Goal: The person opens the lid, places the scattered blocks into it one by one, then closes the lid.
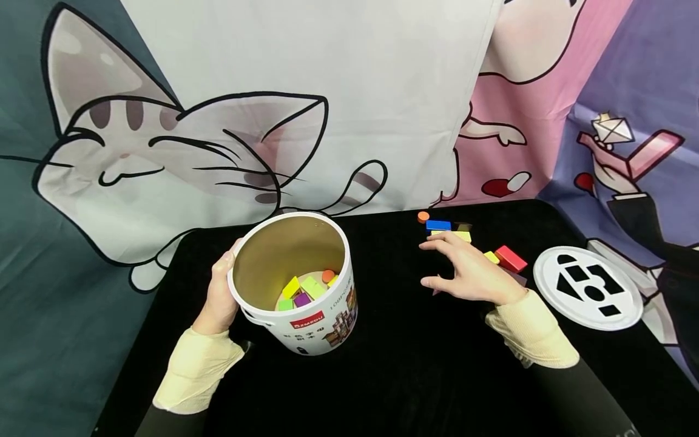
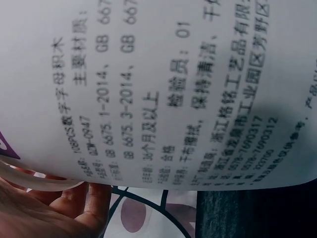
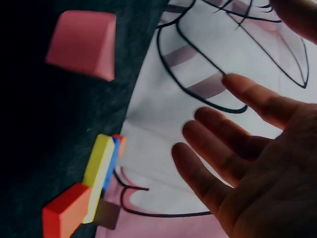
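Left hand (image 1: pixel 217 297) grips bucket (image 1: pixel 322 325); right hand (image 1: pixel 472 270) (loosely spread) near blocks (image 1: pixel 438 225).

A cat-print backdrop (image 1: pixel 185 152) fills the upper left, purple printed cloth (image 1: pixel 655 67) the upper right; a shape-cutout lid (image 1: pixel 590 312) lies mid-right.

A white bucket (image 1: pixel 322 331) is held at its side by the left hand (image 1: pixel 220 294), and bright blocks (image 1: pixel 313 287) can be seen inside. The right hand (image 1: pixel 471 269) is held near a blue block (image 1: pixel 438 226) and a red block (image 1: pixel 511 259) on the black table (image 1: pixel 409 376). A white lid (image 1: pixel 568 312) is seen at the right.
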Motion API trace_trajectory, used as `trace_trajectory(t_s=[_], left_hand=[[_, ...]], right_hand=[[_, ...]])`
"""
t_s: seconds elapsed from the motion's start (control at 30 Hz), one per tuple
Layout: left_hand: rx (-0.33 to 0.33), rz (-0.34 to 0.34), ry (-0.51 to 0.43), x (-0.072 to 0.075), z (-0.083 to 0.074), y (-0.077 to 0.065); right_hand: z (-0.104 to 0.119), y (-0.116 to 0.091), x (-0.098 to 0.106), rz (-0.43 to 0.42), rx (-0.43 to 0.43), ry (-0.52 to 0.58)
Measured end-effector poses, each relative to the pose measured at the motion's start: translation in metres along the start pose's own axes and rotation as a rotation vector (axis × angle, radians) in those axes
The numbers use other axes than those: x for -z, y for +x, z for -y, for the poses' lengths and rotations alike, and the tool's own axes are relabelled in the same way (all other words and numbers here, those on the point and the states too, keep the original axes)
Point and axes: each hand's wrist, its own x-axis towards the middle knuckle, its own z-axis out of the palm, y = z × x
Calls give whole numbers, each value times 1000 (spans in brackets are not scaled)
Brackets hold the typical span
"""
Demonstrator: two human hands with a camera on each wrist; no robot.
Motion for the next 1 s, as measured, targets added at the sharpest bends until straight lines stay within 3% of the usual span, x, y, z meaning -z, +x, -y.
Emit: trace_trajectory(t_s=[0.3,0.5,0.6,1.0], left_hand=[[-15,11,-5,1,0,-1],[-7,-1,1,2,2,1],[7,-20,10,1,2,0],[-14,21,-13,1,1,1]], right_hand=[[-16,-5,-19,179,-28,-127],[-18,-6,-26,301,-81,-149],[-20,-5,-30,306,-81,-165],[-23,-4,-40,247,-73,-207]])
